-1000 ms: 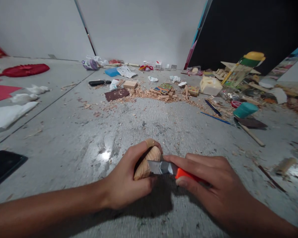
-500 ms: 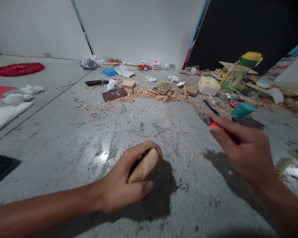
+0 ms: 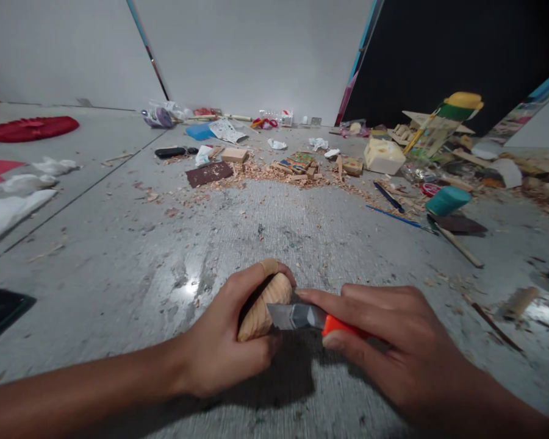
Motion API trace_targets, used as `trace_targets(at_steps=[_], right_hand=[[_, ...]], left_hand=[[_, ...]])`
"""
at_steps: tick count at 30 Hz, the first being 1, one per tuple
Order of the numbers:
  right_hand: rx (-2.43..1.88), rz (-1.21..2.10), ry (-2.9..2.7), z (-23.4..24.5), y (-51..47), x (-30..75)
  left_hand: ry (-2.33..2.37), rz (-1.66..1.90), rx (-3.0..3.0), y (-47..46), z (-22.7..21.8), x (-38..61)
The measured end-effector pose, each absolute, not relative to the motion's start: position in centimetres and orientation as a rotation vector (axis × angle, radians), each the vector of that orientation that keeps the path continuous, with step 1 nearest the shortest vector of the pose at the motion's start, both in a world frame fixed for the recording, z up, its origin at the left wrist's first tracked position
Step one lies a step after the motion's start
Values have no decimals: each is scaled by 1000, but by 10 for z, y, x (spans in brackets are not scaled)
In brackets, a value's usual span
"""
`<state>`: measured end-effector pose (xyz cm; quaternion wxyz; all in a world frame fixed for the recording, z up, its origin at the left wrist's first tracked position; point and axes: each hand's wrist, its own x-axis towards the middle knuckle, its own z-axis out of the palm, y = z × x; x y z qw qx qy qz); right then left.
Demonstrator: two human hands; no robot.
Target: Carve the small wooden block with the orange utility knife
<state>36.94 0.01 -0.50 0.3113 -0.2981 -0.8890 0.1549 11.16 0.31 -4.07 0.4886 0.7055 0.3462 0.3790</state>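
Back from mid-air, right hand (image 3: 393, 341) grips knife (image 3: 311, 317) against left hand (image 3: 229, 347)'s clutched wood block (image 3: 260, 308); shavings (image 3: 265, 174) beyond.

Both forearms are showing bare right up to the lower edge of the picture, with no sleeves, watch or bracelets reaching into view. The left hand (image 3: 219, 353) is wearing a tan bandage or finger wrap (image 3: 269, 266) around the tip of its forefinger. The right hand (image 3: 393, 347) is wearing nothing, its short, unpainted thumbnail catching the light.
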Motion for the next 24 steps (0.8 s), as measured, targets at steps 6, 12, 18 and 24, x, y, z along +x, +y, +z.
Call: trace_targets(at_steps=[6, 12, 18, 24], right_hand=[[-768, 212, -2348, -9, 4, 372], [-812, 171, -2341, -17, 15, 375], [-1299, -89, -1979, -24, 70, 437], [-1157, 73, -2044, -11, 46, 425]], left_hand=[[860, 878, 1690, 5, -39, 111], [952, 862, 1664, 9, -41, 108], [1018, 965, 1723, -14, -27, 108], [1030, 789, 1760, 6, -31, 107]])
